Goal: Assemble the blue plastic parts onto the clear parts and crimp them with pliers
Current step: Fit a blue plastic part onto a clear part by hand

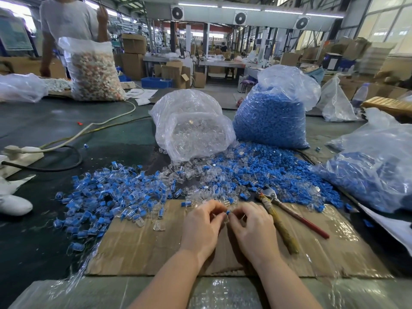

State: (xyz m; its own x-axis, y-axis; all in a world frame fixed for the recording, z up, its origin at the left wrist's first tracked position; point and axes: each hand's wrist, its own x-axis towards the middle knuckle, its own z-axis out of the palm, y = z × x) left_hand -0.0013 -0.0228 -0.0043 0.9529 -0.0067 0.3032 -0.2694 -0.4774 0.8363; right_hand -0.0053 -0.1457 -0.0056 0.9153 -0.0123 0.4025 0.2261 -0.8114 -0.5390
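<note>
- Dark green work surface [66, 121]: it carries everything noted below; the cardboard sheet serves as the reference point for position.
- Cardboard sheet [223, 248]: lies flat at the near edge of the surface, partly under clear film.
- Bag of blue parts [270, 121]: stands upright beyond the far right of the cardboard sheet, mouth open.
- Bag of clear parts [194, 128]: sits beyond the cardboard sheet, just left of the blue bag, its contents spilling toward the sheet.
- Third bag [379, 170]: lies to the right of the cardboard sheet and holds blue pieces.
- Loose pile [124, 192]: mixed blue and clear pieces spread along the sheet's far edge and past its left corner.
- Pliers [285, 210]: lie on the right part of the cardboard sheet, one handle red, the other wrapped in tan tape, head toward the pile.
- Left hand [200, 226]: above the centre of the sheet, fingertips curled in and pinching a small clear part, which is largely hidden.
- Right hand [252, 228]: touching the left at the fingertips, pinching the small blue part.
- Blue part [228, 212]: held between the two sets of fingertips, over the sheet's far half.
</note>
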